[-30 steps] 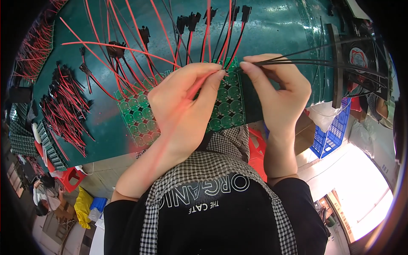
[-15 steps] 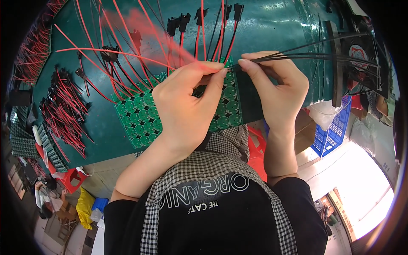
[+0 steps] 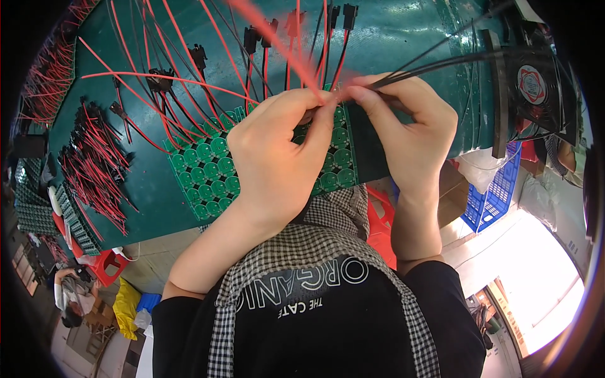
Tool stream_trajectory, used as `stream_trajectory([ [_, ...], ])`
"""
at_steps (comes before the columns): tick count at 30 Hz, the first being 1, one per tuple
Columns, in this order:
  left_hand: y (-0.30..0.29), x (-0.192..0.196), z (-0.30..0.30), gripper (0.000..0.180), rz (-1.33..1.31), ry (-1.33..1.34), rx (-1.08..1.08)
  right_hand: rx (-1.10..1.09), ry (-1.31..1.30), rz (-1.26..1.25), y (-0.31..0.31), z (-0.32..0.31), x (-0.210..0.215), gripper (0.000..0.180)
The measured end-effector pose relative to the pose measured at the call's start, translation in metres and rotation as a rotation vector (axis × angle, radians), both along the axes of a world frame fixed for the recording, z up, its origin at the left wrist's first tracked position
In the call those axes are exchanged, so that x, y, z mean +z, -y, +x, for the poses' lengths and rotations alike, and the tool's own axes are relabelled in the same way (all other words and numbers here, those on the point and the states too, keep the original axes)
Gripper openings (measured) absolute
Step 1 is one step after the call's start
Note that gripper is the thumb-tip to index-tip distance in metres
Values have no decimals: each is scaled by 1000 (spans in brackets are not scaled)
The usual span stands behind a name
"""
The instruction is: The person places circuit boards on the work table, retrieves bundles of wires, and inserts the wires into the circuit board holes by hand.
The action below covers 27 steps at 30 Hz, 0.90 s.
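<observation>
My left hand (image 3: pixel 277 145) is pinched closed on a red wire (image 3: pixel 287 53), blurred by motion, that runs up and away from its fingertips. Close beside it, thumb and finger of my right hand (image 3: pixel 413 129) pinch several thin black wires (image 3: pixel 435 65), which fan out to the right. The fingertips of both hands nearly meet, and what lies between them is smeared. Under my hands is a green panel of round circuit boards (image 3: pixel 211 179), partly hidden by the left hand. Red and black leads with black plug connectors (image 3: pixel 350 17) rise from its far side.
A pile of short red-and-black leads (image 3: pixel 97 167) lies on the green table mat (image 3: pixel 157 217) at left. More red wires (image 3: pixel 47 85) are bunched at the far left. A dark bar (image 3: pixel 495 94) and a black fan (image 3: pixel 531 85) stand at right, above a blue crate (image 3: pixel 491 198).
The red wire in my left hand has swung upright and toward the right. My right fingertips have come nearer the left ones, and the black wires have spread upward.
</observation>
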<state>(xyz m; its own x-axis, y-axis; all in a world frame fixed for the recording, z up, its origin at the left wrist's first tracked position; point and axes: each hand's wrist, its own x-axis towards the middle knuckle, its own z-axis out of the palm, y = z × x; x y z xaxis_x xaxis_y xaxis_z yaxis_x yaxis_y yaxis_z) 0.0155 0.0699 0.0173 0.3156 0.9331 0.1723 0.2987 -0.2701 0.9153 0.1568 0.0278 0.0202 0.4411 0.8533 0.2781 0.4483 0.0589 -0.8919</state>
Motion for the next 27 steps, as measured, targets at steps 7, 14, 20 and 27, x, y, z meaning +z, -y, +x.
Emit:
stream_trajectory([
  [7, -3, 0, 3, 10, 104, -48, -24, 78, 127, -42, -6, 5, 3, 10],
  [14, -4, -3, 3, 16, 169, -77, -42, 177, 274, -86, -9, 8, 6, 17],
  [20, -2, 8, 3, 26, 139, -233, -50, 115, 309, -42, -8, 3, 6, 16],
  [27, 3, 6, -8, 14, -40, -21, -37, 26, -84, -142, 10, 3, 6, 8],
])
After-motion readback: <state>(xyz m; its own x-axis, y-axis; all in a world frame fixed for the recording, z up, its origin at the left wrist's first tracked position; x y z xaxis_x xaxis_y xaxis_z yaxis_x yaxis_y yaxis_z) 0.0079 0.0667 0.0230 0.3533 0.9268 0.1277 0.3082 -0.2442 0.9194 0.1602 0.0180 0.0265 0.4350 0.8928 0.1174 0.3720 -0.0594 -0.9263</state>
